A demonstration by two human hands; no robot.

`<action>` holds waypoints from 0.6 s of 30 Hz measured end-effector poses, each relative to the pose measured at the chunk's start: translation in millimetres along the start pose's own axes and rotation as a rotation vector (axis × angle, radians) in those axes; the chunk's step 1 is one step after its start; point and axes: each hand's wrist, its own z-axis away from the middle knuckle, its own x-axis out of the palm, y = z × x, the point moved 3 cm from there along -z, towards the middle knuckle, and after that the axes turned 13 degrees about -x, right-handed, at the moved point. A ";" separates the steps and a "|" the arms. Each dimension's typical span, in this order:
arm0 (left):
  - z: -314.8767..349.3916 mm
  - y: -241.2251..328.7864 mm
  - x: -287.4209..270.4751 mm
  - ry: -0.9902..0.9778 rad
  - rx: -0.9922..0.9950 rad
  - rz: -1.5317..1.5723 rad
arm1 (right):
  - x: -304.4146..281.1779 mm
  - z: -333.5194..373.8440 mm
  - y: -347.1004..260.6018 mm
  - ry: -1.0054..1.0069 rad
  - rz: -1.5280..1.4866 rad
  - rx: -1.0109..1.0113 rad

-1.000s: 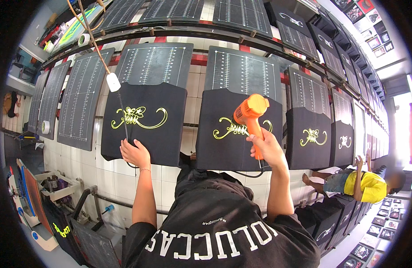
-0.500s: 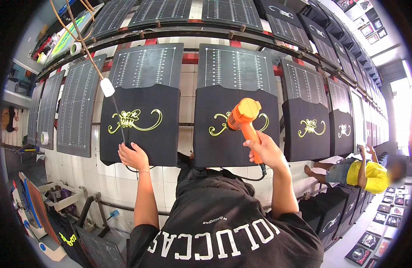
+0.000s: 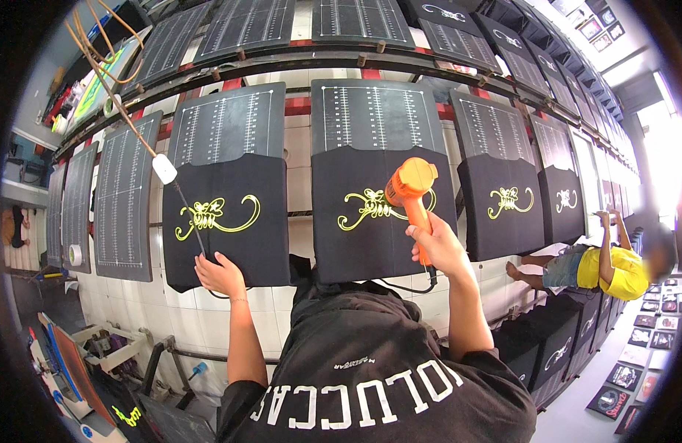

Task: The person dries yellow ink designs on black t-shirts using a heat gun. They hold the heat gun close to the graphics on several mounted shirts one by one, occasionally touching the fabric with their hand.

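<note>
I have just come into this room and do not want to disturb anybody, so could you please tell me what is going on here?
The person's right hand grips an orange heat gun above a black shirt with a yellow design. The left hand is at a black cord in front of another such shirt; whether it grips the cord is unclear. Both shirts lie partly over dark boards. Farther right, someone in a yellow top has both arms raised.
</note>
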 end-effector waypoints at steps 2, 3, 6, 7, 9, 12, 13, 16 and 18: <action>0.5 -1.6 1.4 0.008 0.019 -0.011 | -0.8 4.5 -1.6 0.006 -0.006 0.019; 0.0 -3.0 2.2 0.004 0.016 -0.015 | -1.9 6.9 -3.1 -0.006 -0.005 0.045; -0.9 -3.5 4.2 -0.004 0.006 -0.007 | -6.7 13.0 -5.5 -0.007 -0.015 0.099; -0.7 -3.7 4.4 -0.009 0.006 -0.009 | -8.4 12.7 -4.3 0.026 -0.007 0.085; -1.3 -3.3 4.6 -0.020 0.009 -0.010 | -11.3 10.6 -1.2 0.095 0.010 0.056; -1.3 -2.9 4.4 -0.023 0.017 -0.032 | -6.4 0.2 -0.5 0.157 -0.007 0.036; -0.6 -2.0 3.7 -0.020 0.022 -0.044 | -5.3 -2.9 -1.5 0.153 -0.032 0.036; -1.2 -1.5 3.1 -0.026 0.025 -0.055 | -1.5 -16.1 -4.5 0.141 -0.079 0.029; 0.5 -0.8 2.4 -0.038 0.032 -0.057 | -1.7 -23.5 -5.8 0.151 -0.065 0.031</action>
